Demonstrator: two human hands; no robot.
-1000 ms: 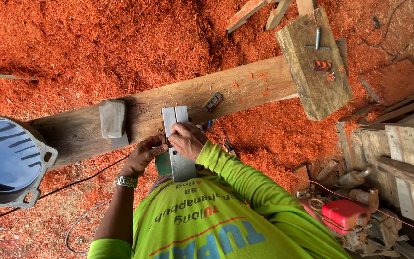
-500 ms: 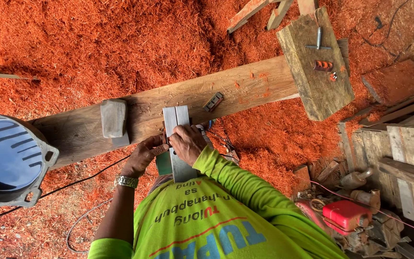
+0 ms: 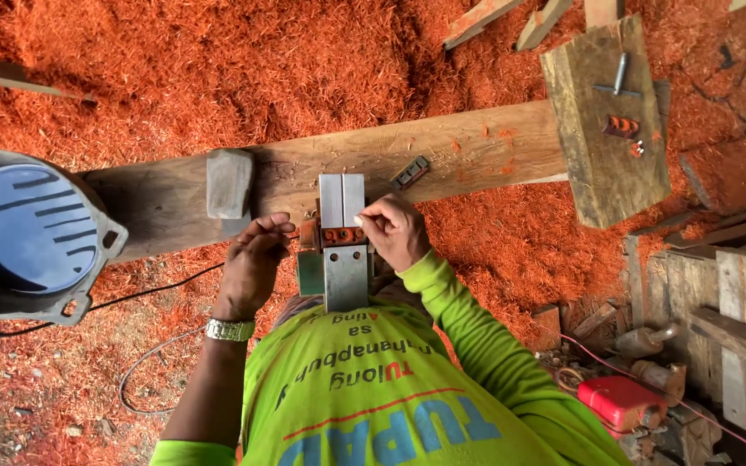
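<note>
Both hands work at an upturned electric planer (image 3: 343, 250) on the wooden beam (image 3: 442, 155). Left hand (image 3: 254, 263) pinches something hidden at its side; right hand (image 3: 393, 231) pinches a small part, too tiny to identify.

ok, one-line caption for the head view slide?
Both hands, left hand and right hand, work on an upturned electric planer resting on a wooden beam above red sawdust.

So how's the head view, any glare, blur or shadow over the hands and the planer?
Head view: sharp, even daylight, no blur. Mild glare on the planer's metal plates; left hand sits darker than right hand. Fan bulges at the frame edge.
</note>
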